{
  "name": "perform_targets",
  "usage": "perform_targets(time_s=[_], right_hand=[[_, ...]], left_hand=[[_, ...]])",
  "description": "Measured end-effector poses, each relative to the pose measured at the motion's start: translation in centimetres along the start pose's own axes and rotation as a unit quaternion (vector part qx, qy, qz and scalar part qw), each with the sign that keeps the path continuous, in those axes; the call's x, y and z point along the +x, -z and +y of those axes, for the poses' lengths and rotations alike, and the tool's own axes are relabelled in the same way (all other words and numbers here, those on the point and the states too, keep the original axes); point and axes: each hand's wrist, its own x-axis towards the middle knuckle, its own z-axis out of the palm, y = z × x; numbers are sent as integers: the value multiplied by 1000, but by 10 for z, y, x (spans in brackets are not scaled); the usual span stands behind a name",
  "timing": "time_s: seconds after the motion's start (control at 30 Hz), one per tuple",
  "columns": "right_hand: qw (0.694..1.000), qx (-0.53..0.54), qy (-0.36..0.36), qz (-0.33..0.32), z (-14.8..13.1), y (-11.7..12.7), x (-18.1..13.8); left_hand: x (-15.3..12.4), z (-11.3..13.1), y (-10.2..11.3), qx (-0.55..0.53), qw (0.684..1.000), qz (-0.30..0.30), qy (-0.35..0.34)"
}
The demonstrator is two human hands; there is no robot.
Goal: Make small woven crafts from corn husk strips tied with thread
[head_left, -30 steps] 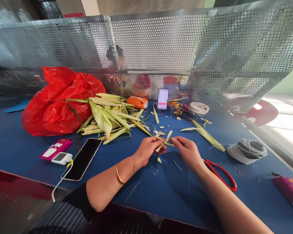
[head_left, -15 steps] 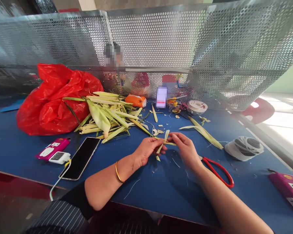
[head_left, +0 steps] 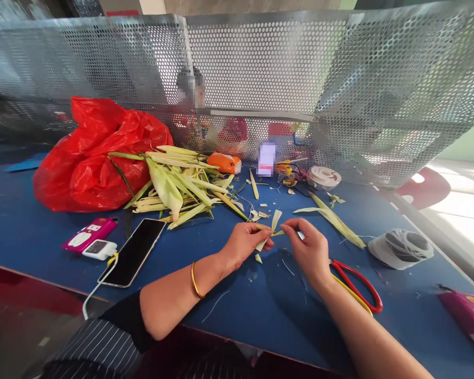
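Between my two hands are crossed pale-green corn husk strips (head_left: pixel 275 220) above the blue table. My left hand (head_left: pixel 245 245) is closed, pinching the strips where they cross, with one strip standing up from the fingers. My right hand (head_left: pixel 308 247) pinches the end of a strip that points right. A loose husk scrap (head_left: pixel 258 258) lies just below my left fingers. Partly behind my right wrist are red-handled scissors or snips (head_left: pixel 359 281) and a yellow-edged item (head_left: pixel 357 296); their working ends are hidden.
A pile of corn husks (head_left: pixel 181 184) and a red plastic bag (head_left: pixel 98 163) fill the left. Nearer me lie a phone (head_left: pixel 136 252) and a purple power strip (head_left: pixel 92 231). A wrapped spool (head_left: pixel 401 248) stands right. Behind is a perforated metal screen (head_left: pixel 256 63), with a person beyond it.
My right hand has drawn slightly away to the right, its fingertips now at the strip's end. The view has shifted a little, and a yellow edge now shows beside the red handle.
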Motion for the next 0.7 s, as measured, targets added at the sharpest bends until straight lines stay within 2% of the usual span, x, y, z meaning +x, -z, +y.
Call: perform_targets(time_s=[0.1, 0.17, 0.23, 0.43, 0.53, 0.6, 0.7], right_hand=[[994, -41, 103, 18, -2, 2, 0], [987, -46, 155, -22, -4, 1, -1], [982, -35, 176, -54, -5, -2, -3], [987, -21, 141, -67, -11, -7, -6], [986, -17, 146, -74, -13, -6, -5], [987, -1, 142, -76, -11, -4, -3], [998, 34, 55, -9, -4, 2, 4]], left_hand=[[-2, 0, 0, 43, 999, -25, -18], [-4, 0, 0, 82, 995, -46, -43], [-5, -1, -1, 121, 989, -57, -67], [-6, -3, -3, 158, 982, -66, -73], [-6, -2, -3, 150, 983, -99, -48], [-5, -3, -3, 123, 988, -94, -24], [-4, -5, -3, 52, 997, -52, 13]])
